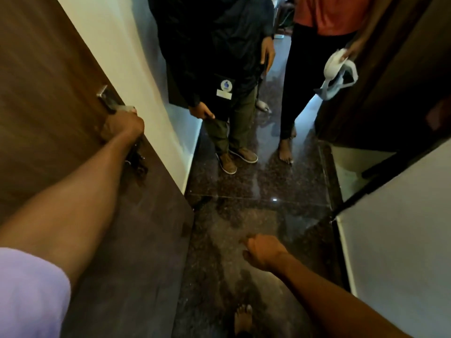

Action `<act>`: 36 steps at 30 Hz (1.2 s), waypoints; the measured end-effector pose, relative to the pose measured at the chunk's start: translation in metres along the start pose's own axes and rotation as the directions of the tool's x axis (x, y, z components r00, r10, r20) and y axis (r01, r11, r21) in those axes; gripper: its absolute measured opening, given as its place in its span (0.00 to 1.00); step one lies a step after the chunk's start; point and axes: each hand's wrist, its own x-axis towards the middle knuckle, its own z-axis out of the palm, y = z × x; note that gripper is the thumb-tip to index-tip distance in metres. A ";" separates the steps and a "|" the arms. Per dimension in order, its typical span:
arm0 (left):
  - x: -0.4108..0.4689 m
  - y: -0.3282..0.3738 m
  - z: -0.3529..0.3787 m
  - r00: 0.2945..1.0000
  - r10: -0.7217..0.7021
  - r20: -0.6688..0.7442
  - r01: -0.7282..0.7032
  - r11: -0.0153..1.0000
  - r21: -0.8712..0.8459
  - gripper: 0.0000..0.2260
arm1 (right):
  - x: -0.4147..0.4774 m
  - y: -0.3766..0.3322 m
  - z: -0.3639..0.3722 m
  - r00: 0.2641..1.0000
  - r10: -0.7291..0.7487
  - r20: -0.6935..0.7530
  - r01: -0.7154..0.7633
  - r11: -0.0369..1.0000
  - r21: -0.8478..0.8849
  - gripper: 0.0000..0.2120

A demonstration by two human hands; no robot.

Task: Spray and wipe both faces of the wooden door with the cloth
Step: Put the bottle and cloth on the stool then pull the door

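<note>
The dark wooden door (56, 98) fills the left side, swung open along the white wall. My left hand (124, 125) grips its metal lever handle (109, 101). Low in the middle, my right hand (261, 251) hangs over the floor with loosely curled fingers and holds nothing. A white cloth (339, 74) hangs from the hand of a person standing at the upper right. No spray bottle shows.
Two people stand in the narrow passage ahead: one in a dark jacket (214, 57), one in a red top (332, 13). A polished dark stone floor (256, 186) runs between them and me. A second dark door (390, 81) and a white wall (402, 240) close the right side.
</note>
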 end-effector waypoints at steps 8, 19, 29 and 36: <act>-0.011 -0.012 0.010 0.985 0.124 -0.120 -0.106 0.983 0.147 0.28 | -0.009 0.016 0.023 0.998 0.057 -0.026 -0.058 0.997 -0.045 0.19; -0.014 -0.021 0.027 0.970 0.201 -0.135 -0.204 0.979 -0.009 0.26 | -0.034 0.043 0.038 0.970 0.157 -0.186 -0.144 0.986 0.080 0.20; -0.018 -0.021 0.013 0.975 0.215 -0.058 -0.217 0.976 -0.031 0.27 | -0.043 0.043 0.055 0.965 0.180 -0.188 -0.160 0.980 0.121 0.20; 0.003 0.010 0.000 0.994 -0.038 0.102 0.056 0.983 -0.177 0.30 | -0.058 0.057 0.061 0.960 0.173 -0.222 -0.157 0.984 0.090 0.19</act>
